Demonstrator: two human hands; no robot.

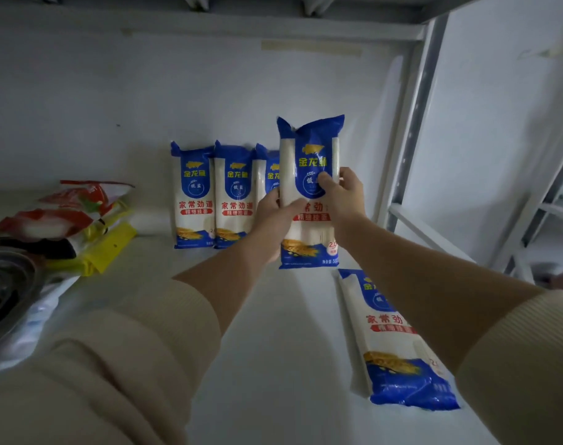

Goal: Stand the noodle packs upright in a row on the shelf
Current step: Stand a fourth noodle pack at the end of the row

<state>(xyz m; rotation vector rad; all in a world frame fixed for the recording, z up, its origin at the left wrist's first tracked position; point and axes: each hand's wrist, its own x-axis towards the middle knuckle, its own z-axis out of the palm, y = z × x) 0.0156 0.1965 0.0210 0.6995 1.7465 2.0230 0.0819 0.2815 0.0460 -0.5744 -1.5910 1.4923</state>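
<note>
Three blue-and-white noodle packs stand upright in a row against the back wall: the leftmost pack, a second pack and a third pack, partly hidden. I hold a fourth noodle pack upright in front of the row's right end. My left hand grips its left side and my right hand its right side. Its bottom edge hovers at or just above the white shelf. Another noodle pack lies flat at the right, partly under my right forearm.
Red, white and yellow food bags are piled at the left of the shelf. A metal bowl sits at the left edge. A grey shelf upright rises on the right, with another rack beyond it.
</note>
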